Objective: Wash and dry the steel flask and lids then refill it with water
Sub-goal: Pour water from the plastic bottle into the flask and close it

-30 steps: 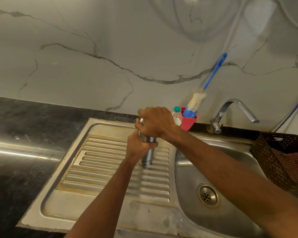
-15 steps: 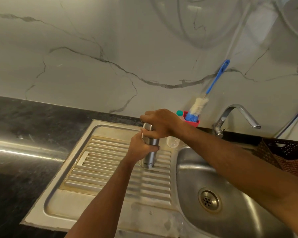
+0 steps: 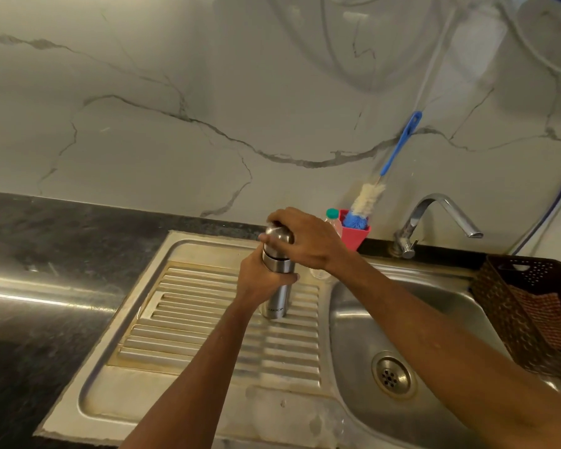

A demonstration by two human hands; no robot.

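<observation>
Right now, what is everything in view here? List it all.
flask: one, steel, upright on the sink's drainer
lid: one, steel, on the flask
sink: one, steel, set in the counter
tap: one, chrome, behind the basin
cup: one, red, at the wall
brush: one, blue-handled, standing in the cup
small bottle: one, green-capped, beside the cup
basket: one, brown, right of the basin
counter: one, black, left of sink
left hand: one, gripping the flask body
right hand: one, gripping the lid
</observation>
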